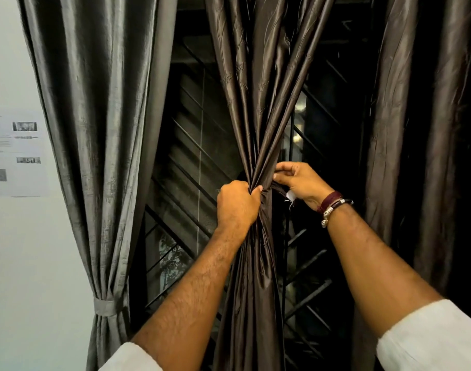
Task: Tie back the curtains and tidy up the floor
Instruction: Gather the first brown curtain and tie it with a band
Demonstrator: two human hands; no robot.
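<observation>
Gripping the gathered middle curtain (251, 108), the left hand (237, 204) has its fingers curled tight round the bunched dark brown fabric, thumb on the side facing the right hand. Just beside it, the right hand (300, 180) pinches a dark fabric band (278, 186) at the bunch — fingertips bent down onto it, a small white tag (290, 196) hanging under the palm. Bracelets (333, 207) sit on the right wrist; white sleeves (429, 336) are pushed up both forearms. Above the hands the curtain fans out in pleats; below them it hangs straight down. Well apart to the left of the left hand hangs a grey curtain (95, 116), cinched low by a matching tieback (104, 307). Further left, printed paper sheets (19, 153) are fixed on the white wall. Right of the right hand hangs another dark curtain (421, 129). Behind the hands — a window grille (186, 167) with diagonal bars.
</observation>
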